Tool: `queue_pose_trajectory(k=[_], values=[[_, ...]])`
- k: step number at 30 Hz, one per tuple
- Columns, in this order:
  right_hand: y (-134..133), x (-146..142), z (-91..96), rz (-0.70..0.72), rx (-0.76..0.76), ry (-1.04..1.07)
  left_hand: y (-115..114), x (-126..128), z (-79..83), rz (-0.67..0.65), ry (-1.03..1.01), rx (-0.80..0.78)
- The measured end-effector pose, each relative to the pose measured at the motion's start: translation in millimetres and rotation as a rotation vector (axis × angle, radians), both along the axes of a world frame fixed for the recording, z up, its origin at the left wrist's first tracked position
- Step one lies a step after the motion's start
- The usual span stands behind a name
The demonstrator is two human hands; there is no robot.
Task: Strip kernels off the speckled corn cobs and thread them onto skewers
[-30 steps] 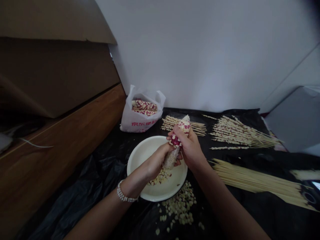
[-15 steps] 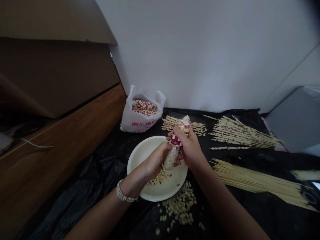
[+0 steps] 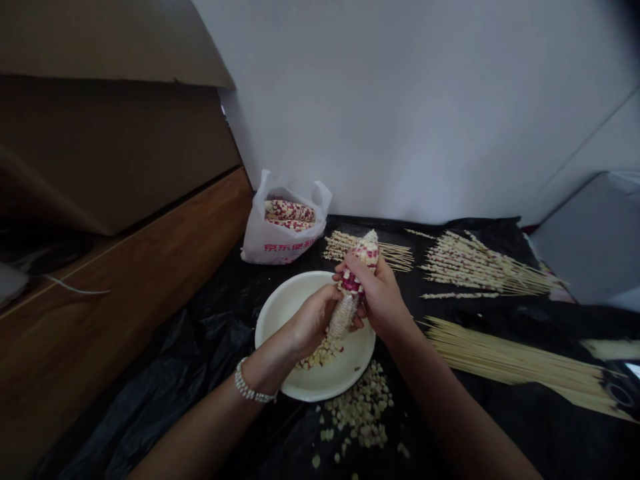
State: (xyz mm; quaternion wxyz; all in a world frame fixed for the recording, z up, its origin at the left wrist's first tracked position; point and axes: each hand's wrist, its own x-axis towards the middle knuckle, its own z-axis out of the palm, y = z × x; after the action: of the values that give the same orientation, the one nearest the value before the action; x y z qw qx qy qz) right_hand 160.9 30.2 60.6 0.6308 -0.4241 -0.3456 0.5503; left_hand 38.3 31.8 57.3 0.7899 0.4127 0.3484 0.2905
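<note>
Over a white bowl (image 3: 285, 307) I hold a corn cob (image 3: 356, 273) with red and white kernels, tilted with its tip up. My right hand (image 3: 383, 297) is wrapped round its upper, kerneled part. My left hand (image 3: 313, 320) is closed on its bare lower end, thumb against the cob. Loose kernels (image 3: 320, 353) lie in the bowl under the cob. More loose kernels (image 3: 360, 413) are scattered on the black plastic sheet (image 3: 200, 360) in front of the bowl. A bead bracelet (image 3: 250, 390) circles my left wrist.
A white plastic bag (image 3: 285, 230) with more cobs stands behind the bowl. Skewers threaded with kernels (image 3: 470, 267) lie at the back right, bare bamboo skewers (image 3: 515, 363) at the right. A wooden ledge (image 3: 125, 280) and a cardboard box (image 3: 110, 113) rise at the left.
Almost nothing has moved. My left hand has shifted slightly on the bare end of the cob; the cob stays in both hands over the bowl.
</note>
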Motion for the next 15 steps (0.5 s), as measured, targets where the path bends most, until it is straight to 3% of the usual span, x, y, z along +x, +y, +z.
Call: queue_pose_trajectory(k=[15], values=[[0.0,-1.3,0.0,-0.043,0.020,-0.055,0.7,1.7,0.4,0.007,-0.017,-0.017]])
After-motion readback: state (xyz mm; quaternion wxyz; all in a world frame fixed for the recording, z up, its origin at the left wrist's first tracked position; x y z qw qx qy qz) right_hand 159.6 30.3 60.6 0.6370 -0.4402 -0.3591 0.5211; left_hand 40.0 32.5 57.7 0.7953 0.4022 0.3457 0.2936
